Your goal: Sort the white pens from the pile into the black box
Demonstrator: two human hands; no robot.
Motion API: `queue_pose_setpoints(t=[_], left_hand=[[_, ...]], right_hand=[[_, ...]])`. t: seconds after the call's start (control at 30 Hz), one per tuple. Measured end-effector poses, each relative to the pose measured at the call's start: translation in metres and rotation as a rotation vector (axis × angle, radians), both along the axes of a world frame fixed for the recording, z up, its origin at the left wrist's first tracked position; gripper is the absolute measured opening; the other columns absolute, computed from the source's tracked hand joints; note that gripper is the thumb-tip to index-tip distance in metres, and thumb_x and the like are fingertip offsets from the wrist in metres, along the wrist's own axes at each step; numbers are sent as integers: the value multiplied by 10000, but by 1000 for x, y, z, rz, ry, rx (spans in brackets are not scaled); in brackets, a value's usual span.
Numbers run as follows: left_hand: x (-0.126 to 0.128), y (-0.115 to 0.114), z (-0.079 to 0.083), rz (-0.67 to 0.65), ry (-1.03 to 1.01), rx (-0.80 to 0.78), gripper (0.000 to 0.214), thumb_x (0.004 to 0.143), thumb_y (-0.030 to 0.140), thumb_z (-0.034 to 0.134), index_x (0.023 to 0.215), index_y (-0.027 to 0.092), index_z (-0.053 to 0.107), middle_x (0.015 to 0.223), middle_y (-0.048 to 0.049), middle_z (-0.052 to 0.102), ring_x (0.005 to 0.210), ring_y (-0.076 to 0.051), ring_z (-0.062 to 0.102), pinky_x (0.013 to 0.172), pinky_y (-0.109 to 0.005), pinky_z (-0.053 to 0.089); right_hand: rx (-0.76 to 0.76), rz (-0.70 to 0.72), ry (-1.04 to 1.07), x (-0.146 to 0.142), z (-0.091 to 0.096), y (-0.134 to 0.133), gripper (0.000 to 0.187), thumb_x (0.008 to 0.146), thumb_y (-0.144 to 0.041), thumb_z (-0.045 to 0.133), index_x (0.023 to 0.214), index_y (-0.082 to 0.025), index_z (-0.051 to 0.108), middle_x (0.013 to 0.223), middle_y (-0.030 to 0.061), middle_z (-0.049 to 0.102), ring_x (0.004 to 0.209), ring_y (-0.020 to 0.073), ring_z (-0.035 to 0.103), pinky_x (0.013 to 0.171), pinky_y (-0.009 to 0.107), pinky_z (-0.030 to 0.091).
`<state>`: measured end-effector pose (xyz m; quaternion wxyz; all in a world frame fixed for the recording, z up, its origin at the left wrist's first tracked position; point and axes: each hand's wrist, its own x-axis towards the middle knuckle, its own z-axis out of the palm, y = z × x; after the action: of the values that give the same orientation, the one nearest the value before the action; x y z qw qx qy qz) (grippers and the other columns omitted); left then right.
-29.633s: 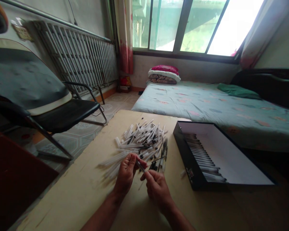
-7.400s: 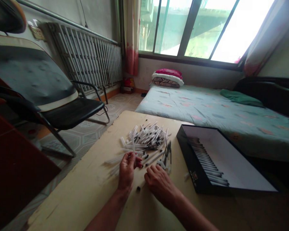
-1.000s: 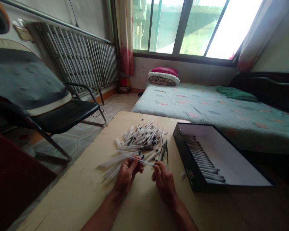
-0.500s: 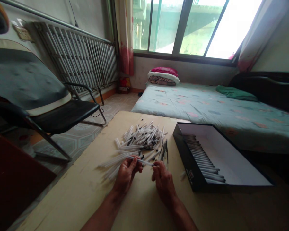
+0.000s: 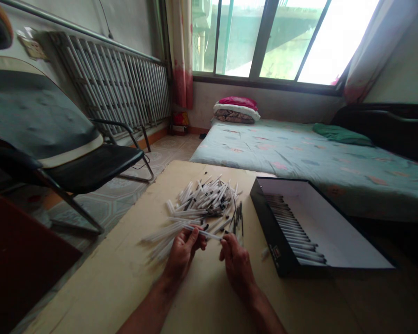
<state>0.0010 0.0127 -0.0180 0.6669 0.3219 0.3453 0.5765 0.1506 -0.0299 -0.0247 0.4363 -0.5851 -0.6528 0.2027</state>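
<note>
A heap of white pens and pen parts [image 5: 205, 199] lies on the pale wooden table [image 5: 132, 283]. Just in front of it, my left hand [image 5: 183, 250] and my right hand [image 5: 237, 262] hold one white pen [image 5: 205, 233] level between them, each pinching an end. Clear pen barrels [image 5: 162, 234] lie to the left of my left hand. To the right stands an open black box [image 5: 282, 253] with a white inside and a row of finished pens [image 5: 292, 229] along its left wall.
A black folding chair [image 5: 90, 167] stands left of the table, with a radiator [image 5: 114, 88] on the wall behind it. A bed with a green sheet [image 5: 299, 153] lies beyond the table under the window. A small white piece [image 5: 264, 253] rests beside the box.
Over the last second the hands and the pen between them have hardly moved. Earlier my right hand lay flat on the table by the heap; now it pinches the pen's end.
</note>
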Motion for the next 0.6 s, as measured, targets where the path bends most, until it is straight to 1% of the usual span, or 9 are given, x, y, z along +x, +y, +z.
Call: queue_pose_setpoints(t=[0.17,0.37,0.43,0.5,0.57,0.6], left_hand=[[0,0,-3,-42,-9,34,234,728,320,704,817,135,591,591,6,634,511,-105,569,517,-226,444],[-1,0,-5,-47,11,40,223,742,311,693,822,137,578,604,5,640,512,-106,575,520,-228,448],[-1,0,-4,-43,19,41,221,749,314,685,825,137,577,612,4,639,517,-105,575,525,-229,451],[0,-1,-4,-56,35,52,224,752,318,681,832,135,579,624,2,637,524,-107,576,532,-235,457],[0,-1,-4,-98,69,77,235,749,324,681,840,131,584,625,0,629,528,-112,578,541,-247,464],[0,-1,-5,-122,93,92,241,749,327,680,845,128,585,621,0,622,527,-114,576,546,-254,467]], right_hand=[[5,7,5,0,-1,0,306,961,-335,299,721,-209,440,531,-47,491,462,98,483,502,190,323],[-21,4,15,0,-4,0,362,963,-365,279,675,-212,437,476,-52,456,412,102,453,467,200,313],[17,-35,8,-1,-1,0,340,962,-353,293,733,-199,491,535,-33,508,461,110,489,497,203,341],[95,-68,-30,-2,4,-2,263,948,-344,350,889,-182,550,696,13,590,602,134,556,588,218,394],[158,-28,-98,-5,10,-3,228,920,-334,428,1038,-188,557,861,51,617,764,165,583,693,248,420],[172,24,-137,-6,12,-3,226,914,-317,442,1064,-199,563,892,55,619,804,174,583,724,259,421]])
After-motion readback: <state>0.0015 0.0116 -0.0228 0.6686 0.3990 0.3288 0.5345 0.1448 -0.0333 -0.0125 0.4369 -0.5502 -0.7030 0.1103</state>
